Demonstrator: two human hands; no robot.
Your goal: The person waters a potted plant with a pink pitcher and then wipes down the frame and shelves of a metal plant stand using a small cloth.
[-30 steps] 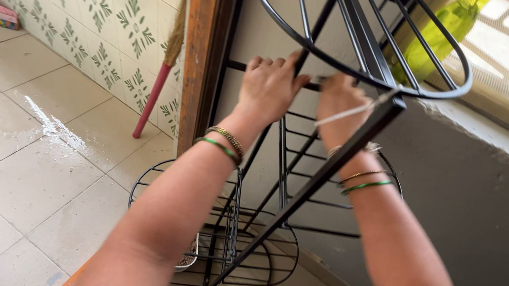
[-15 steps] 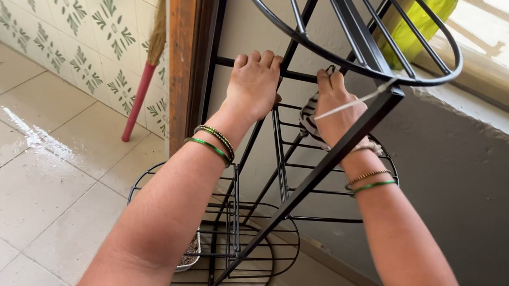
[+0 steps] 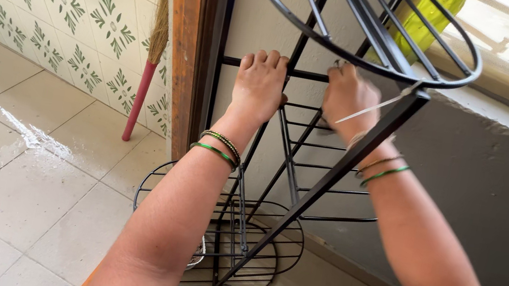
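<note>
A black metal wire rack (image 3: 364,144) with round shelves stands against a grey wall. My left hand (image 3: 260,85) is curled over its horizontal crossbar (image 3: 304,74), fingers on top. To the right, my right hand (image 3: 347,96) is closed against the same bar, under the rim of the top shelf (image 3: 465,78). It holds a small patterned cloth of which only an edge (image 3: 337,63) shows. A white tie (image 3: 378,106) hangs from the rack's front leg, just right of that hand. Both wrists wear green and gold bangles.
A broom with a red handle (image 3: 141,93) leans on the tiled wall beside a wooden door frame (image 3: 182,48). A green bottle (image 3: 426,23) stands on the window ledge. White powder (image 3: 35,137) streaks the floor tiles. A small bowl (image 3: 200,256) sits on the lowest shelf.
My right hand has risen from below the crossbar up onto it, and the cloth is now mostly hidden. My left hand has stayed on the bar.
</note>
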